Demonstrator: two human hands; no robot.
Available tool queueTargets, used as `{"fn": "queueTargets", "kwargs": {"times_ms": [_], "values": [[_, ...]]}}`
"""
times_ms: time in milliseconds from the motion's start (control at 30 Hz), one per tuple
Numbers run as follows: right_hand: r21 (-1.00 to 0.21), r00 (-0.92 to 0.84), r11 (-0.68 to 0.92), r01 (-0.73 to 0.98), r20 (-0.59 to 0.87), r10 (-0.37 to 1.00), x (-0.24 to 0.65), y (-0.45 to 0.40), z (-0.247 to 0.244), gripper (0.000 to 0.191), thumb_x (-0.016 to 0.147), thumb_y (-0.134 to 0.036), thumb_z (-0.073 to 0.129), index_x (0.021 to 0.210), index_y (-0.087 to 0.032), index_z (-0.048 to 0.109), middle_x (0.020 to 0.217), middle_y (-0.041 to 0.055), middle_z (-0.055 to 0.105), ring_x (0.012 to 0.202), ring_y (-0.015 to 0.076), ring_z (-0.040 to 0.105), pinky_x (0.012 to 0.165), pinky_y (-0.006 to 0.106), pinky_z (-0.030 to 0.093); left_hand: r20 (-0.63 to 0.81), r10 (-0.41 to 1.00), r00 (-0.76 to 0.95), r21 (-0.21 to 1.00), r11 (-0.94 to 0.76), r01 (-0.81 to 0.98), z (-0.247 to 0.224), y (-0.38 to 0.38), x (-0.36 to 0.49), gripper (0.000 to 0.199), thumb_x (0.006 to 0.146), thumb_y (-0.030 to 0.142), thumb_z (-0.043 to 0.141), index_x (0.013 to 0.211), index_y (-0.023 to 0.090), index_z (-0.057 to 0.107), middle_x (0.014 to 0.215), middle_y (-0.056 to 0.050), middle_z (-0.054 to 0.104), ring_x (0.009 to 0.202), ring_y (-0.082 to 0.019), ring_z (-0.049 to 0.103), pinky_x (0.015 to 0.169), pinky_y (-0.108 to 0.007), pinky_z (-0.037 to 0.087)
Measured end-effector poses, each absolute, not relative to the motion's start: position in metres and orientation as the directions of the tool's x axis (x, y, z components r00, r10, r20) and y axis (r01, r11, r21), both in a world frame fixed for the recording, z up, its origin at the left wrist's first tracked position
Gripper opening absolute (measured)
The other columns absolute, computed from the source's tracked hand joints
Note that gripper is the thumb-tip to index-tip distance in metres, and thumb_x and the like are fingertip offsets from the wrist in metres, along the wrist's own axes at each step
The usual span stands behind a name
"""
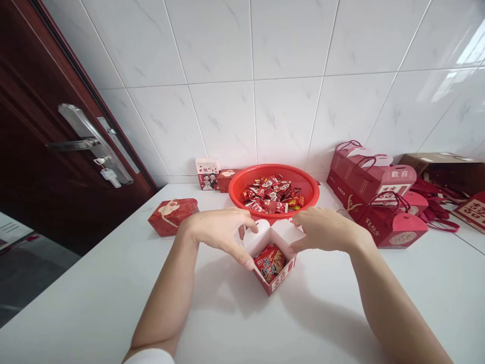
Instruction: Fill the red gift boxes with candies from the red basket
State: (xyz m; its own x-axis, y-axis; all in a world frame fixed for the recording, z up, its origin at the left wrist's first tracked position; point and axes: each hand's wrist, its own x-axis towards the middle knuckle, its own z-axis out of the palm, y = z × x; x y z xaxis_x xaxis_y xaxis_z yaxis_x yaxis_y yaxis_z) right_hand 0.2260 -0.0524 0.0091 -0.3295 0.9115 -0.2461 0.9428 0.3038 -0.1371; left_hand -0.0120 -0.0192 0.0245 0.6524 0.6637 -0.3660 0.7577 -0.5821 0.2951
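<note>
A small open red box (270,289) with white inner flaps stands on the white table, turned with one corner toward me. Inside it lies a red snack packet (270,263). My left hand (223,233) is at the box's left side, thumb at the left rim and fingers curved by a raised flap. On the right, my right hand (318,230) has its thumb at the right wall and its fingers by the other flap. Just behind the box sits a red plastic basket (237,189) holding many wrapped candies (271,194).
A closed red box (172,216) with a gold cord stands at the left. Several red gift boxes (379,187) are stacked at the right, beside a cardboard box (428,159) and red ribbons. Small boxes (207,173) stand against the tiled wall. A dark door (45,101) is far left.
</note>
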Motion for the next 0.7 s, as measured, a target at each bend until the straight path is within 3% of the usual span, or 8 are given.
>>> {"fn": "queueTargets", "kwargs": {"times_ms": [100, 267, 433, 533, 700], "values": [[-0.165, -0.411, 0.382, 0.909, -0.212, 0.887, 0.223, -0.058, 0.01, 0.028, 0.076, -0.044, 0.075, 0.085, -0.02, 0.063, 0.085, 0.006, 0.067, 0.079, 0.0237, 0.062, 0.058, 0.029, 0.036, -0.389, 0.645, 0.658, 0.353, -0.555, 0.753, 0.023, -0.018, -0.01, 0.061, 0.067, 0.055, 0.078, 0.116, 0.021, 0.065, 0.109, -0.005, 0.069, 0.097, -0.023, 0.063, 0.074, -0.027, 0.047], [-0.187, -0.491, 0.466, 0.865, -0.115, 0.864, 0.216, -0.067, 0.01, 0.016, 0.075, -0.027, 0.075, 0.083, -0.021, 0.062, 0.079, 0.0031, 0.064, 0.074, 0.0206, 0.059, 0.059, 0.028, 0.033, -0.4, 0.716, 0.573, 0.291, -0.493, 0.82, 0.014, -0.014, -0.002, 0.049, 0.076, 0.044, 0.072, 0.117, 0.022, 0.06, 0.111, -0.004, 0.065, 0.098, -0.023, 0.06, 0.07, -0.027, 0.044], [-0.301, -0.642, 0.585, 0.753, -0.14, 0.754, 0.202, -0.072, 0.011, 0.007, 0.078, -0.018, 0.067, 0.078, -0.021, 0.06, 0.077, 0.0009, 0.063, 0.071, 0.0167, 0.055, 0.057, 0.027, 0.031, -0.409, 0.737, 0.538, 0.266, -0.468, 0.843, 0.006, -0.009, 0.003, 0.045, 0.07, 0.034, 0.075, 0.11, 0.024, 0.056, 0.115, -0.003, 0.061, 0.102, -0.023, 0.058, 0.067, -0.025, 0.041], [-0.372, -0.695, 0.601, 0.707, -0.21, 0.688, 0.197, -0.07, 0.008, 0.011, 0.082, -0.025, 0.069, 0.084, -0.02, 0.06, 0.083, 0.001, 0.063, 0.07, 0.015, 0.053, 0.055, 0.026, 0.031, -0.43, 0.732, 0.529, 0.286, -0.445, 0.849, 0.004, -0.007, 0.005, 0.046, 0.069, 0.034, 0.073, 0.108, 0.025, 0.051, 0.112, -0.003, 0.06, 0.094, -0.022, 0.059, 0.062, -0.026, 0.04], [-0.503, -0.748, 0.572, 0.648, -0.278, 0.602, 0.202, -0.06, 0.001, 0.036, 0.08, -0.053, 0.073, 0.086, -0.02, 0.06, 0.079, -0.0005, 0.059, 0.068, 0.0145, 0.052, 0.054, 0.025, 0.032, -0.418, 0.731, 0.539, 0.313, -0.441, 0.841, 0.0, -0.006, 0.007, 0.059, 0.064, 0.038, 0.076, 0.111, 0.026, 0.041, 0.103, -0.002, 0.06, 0.081, -0.021, 0.059, 0.054, -0.027, 0.039]]}}
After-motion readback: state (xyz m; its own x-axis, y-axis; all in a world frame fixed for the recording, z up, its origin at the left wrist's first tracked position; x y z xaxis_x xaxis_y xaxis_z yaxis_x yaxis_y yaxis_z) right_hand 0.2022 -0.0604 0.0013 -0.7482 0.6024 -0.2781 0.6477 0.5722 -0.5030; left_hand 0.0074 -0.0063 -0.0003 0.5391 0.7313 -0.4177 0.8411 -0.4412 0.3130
